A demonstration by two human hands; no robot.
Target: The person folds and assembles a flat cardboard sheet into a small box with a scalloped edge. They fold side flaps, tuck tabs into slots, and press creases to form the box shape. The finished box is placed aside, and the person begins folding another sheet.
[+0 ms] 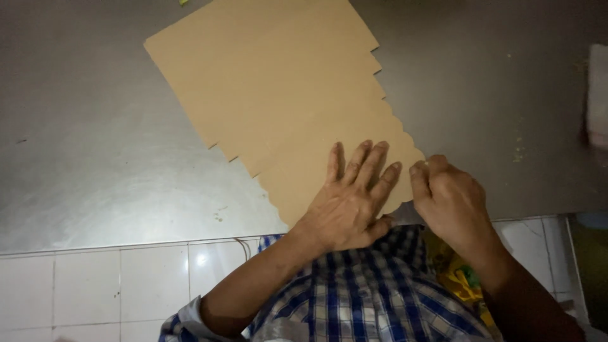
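A fanned stack of tan scallop-edged cardboard sheets [285,101] is pinned to the grey steel table [95,158] by the flat, open left hand [351,202] (steadying); its corner is pinched by the right hand [446,199].

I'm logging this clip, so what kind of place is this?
Probably a small workshop or packing bench: a bare metal table, white tiled floor, and fanned brown paper sheets under the left hand.
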